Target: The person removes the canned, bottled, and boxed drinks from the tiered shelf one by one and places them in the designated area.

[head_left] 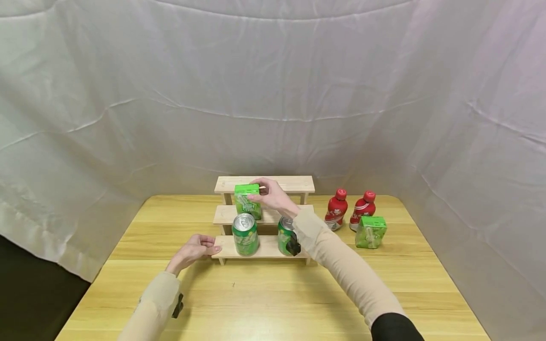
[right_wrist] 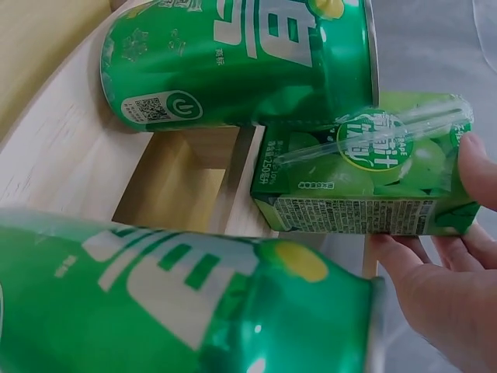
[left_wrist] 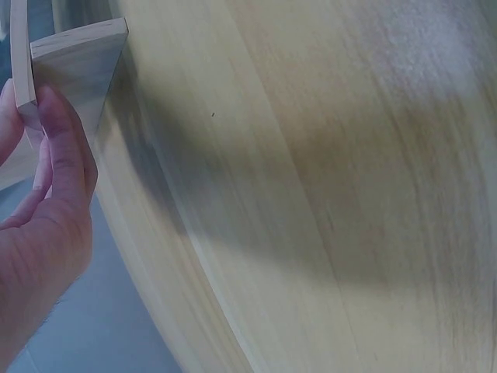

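A green juice box [head_left: 246, 201] stands on the middle step of a small wooden three-step shelf [head_left: 294, 183]. My right hand [head_left: 261, 190] grips it from the top and right side. In the right wrist view the juice box [right_wrist: 365, 183] has a straw on its face, and my right hand's fingers [right_wrist: 439, 284] curl round its end. Two green cans [head_left: 245, 235] [head_left: 286, 235] stand on the bottom step. My left hand [head_left: 210, 247] rests with straight fingers [left_wrist: 60, 148] against the left end of the bottom step [left_wrist: 78, 54].
Two red bottles [head_left: 336, 210] [head_left: 362, 209] and a second green juice box [head_left: 371, 232] stand on the wooden table [head_left: 273, 293] to the right of the shelf. White cloth walls the table on three sides.
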Demonstrator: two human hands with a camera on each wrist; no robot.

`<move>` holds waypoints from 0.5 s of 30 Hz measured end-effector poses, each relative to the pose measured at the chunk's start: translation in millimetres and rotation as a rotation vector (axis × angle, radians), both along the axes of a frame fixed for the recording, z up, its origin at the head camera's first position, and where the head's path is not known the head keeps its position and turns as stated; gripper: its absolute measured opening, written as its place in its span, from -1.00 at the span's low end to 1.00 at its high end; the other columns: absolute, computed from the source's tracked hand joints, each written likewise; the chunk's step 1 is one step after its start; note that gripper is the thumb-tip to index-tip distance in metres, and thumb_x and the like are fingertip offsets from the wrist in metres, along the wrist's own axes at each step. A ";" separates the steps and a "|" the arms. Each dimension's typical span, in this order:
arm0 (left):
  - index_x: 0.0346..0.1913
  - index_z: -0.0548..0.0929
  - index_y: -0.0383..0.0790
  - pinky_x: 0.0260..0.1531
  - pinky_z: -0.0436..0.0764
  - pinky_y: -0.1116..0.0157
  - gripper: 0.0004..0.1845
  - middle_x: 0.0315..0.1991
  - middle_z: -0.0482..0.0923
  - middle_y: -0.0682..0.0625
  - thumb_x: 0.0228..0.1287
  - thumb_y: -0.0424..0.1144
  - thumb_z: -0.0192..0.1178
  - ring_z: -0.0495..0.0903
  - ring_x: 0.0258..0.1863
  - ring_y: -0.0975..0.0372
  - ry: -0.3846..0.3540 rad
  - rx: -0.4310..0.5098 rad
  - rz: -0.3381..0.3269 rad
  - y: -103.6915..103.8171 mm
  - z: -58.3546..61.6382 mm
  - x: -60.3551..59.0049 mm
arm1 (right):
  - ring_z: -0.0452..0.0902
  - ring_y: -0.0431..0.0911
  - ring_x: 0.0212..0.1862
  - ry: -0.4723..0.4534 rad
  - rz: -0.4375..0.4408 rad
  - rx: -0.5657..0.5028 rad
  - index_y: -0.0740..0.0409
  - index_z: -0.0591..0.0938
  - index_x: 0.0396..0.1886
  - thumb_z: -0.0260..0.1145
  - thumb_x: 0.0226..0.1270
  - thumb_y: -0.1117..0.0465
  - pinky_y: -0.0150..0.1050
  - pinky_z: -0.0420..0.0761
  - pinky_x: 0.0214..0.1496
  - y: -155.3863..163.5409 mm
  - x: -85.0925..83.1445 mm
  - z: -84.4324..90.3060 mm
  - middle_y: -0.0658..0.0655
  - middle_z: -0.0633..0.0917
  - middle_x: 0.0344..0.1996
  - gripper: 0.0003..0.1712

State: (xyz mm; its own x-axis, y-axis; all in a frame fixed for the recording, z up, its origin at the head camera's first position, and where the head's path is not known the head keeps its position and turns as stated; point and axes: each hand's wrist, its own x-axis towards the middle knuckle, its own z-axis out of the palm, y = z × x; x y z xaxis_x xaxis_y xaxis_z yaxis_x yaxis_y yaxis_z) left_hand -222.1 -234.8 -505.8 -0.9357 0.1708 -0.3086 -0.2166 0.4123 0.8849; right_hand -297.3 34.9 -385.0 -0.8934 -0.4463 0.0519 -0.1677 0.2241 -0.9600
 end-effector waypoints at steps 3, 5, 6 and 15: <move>0.13 0.43 -0.67 -0.19 0.65 0.27 -0.48 -0.17 0.58 -0.19 0.25 -0.36 0.33 0.55 -0.29 0.23 -0.002 0.008 0.004 0.0 0.1 -0.1 | 0.65 0.09 0.07 0.023 -0.014 0.020 0.32 0.50 0.24 0.34 0.36 0.37 -0.24 0.69 0.10 -1.2 0.5 0.2 0.34 0.64 0.08 -0.52; 0.13 0.42 -0.67 -0.18 0.66 0.27 -0.47 -0.15 0.58 -0.20 0.25 -0.36 0.34 0.56 -0.27 0.22 0.003 0.005 0.001 -0.3 0.6 -0.3 | 0.65 0.11 0.07 0.042 -0.019 0.032 0.33 0.51 0.23 0.34 0.35 0.37 -0.24 0.69 0.09 -1.4 1.3 0.9 0.34 0.64 0.08 -0.53; 0.14 0.42 -0.67 -0.16 0.66 0.26 -0.47 -0.14 0.58 -0.22 0.25 -0.35 0.34 0.56 -0.26 0.22 0.005 0.002 -0.001 -0.5 0.5 -0.2 | 0.66 0.11 0.06 0.054 -0.022 0.036 0.33 0.52 0.23 0.35 0.35 0.36 -0.25 0.69 0.08 -1.3 1.7 0.9 0.34 0.64 0.07 -0.54; 0.16 0.41 -0.68 -0.11 0.68 0.23 -0.44 -0.10 0.58 -0.26 0.26 -0.34 0.34 0.57 -0.24 0.20 0.006 -0.002 -0.006 -1.8 -1.3 -1.9 | 0.62 0.17 0.13 0.095 -0.057 0.038 0.30 0.53 0.23 0.36 0.35 0.33 -0.19 0.69 0.10 9.2 3.2 4.2 0.34 0.62 0.13 -0.53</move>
State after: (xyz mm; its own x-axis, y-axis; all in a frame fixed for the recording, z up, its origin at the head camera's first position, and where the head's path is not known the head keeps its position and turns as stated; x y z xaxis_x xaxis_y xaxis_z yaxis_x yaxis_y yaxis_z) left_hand -224.0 -236.6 -507.1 -0.9365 0.1758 -0.3033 -0.2088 0.4154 0.8854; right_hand -294.1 44.1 -380.8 -0.9093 -0.3981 0.1210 -0.2430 0.2720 -0.9311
